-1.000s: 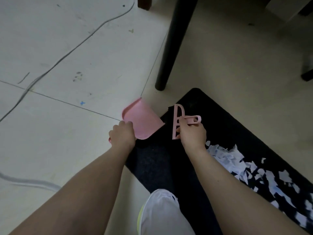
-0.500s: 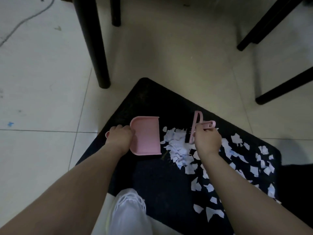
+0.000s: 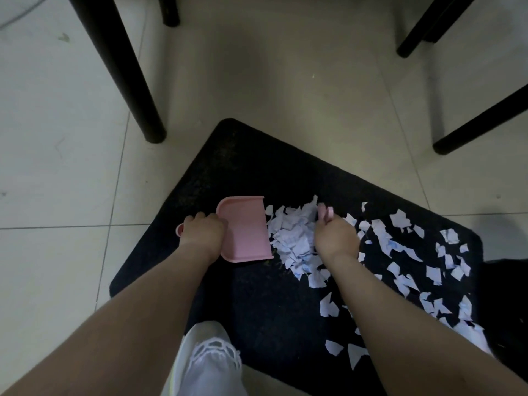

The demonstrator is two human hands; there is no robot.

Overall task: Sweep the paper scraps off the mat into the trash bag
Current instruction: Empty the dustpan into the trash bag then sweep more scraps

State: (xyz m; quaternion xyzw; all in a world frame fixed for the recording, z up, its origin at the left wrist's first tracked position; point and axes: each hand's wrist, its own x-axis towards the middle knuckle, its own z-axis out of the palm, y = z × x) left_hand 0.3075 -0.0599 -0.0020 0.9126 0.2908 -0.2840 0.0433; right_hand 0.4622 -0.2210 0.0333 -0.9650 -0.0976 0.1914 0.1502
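Note:
A black mat (image 3: 257,167) lies on the tiled floor. My left hand (image 3: 201,232) grips the handle of a pink dustpan (image 3: 244,228) that rests flat on the mat, its open lip facing right. My right hand (image 3: 335,238) holds a small pink brush (image 3: 325,213), mostly hidden by the hand. Between brush and dustpan lies a heap of white paper scraps (image 3: 294,238), touching the pan's lip. More loose scraps (image 3: 405,252) are scattered over the mat's right half. A dark shape (image 3: 505,304) at the right edge may be the trash bag.
Black furniture legs stand beyond the mat: one at the left (image 3: 125,75), a short one behind it (image 3: 170,10), and two slanted ones at the right (image 3: 480,121). My white shoe (image 3: 205,358) is at the mat's near edge. Pale floor tiles (image 3: 57,138) surround everything.
The dustpan came down onto the mat beside the scraps. The brush has pushed scraps leftward into a tighter heap against the pan's lip, and the view has swung right.

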